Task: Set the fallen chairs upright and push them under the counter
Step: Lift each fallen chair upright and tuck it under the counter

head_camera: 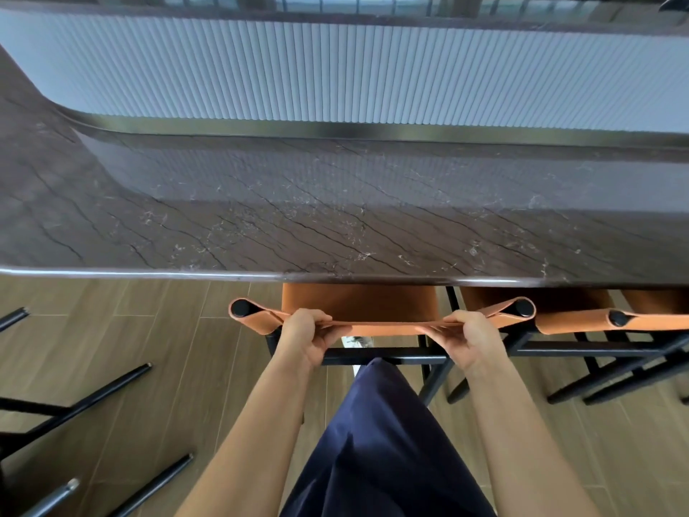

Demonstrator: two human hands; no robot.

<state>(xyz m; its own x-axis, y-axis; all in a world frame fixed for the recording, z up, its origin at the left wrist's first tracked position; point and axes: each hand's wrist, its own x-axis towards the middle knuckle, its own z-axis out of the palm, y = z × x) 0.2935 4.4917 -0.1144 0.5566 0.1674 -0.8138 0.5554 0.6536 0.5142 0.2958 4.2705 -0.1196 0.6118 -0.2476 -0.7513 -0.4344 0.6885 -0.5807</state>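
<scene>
An upright chair [358,304] with an orange leather seat and a black frame stands straight in front of me, its seat partly under the dark marble counter [335,218]. My left hand [304,339] grips the left part of its orange backrest strap, and my right hand [469,339] grips the right part. A second orange chair [581,319] stands upright to the right, also tucked under the counter. At the lower left, the black legs of a fallen chair [93,397] stick out across the floor.
The counter's rounded front edge [149,273] runs across the view above the chairs. Behind it rises a white ribbed panel [335,69]. The floor is wood-look tile [167,330]. My leg in dark blue trousers [380,442] is just behind the chair.
</scene>
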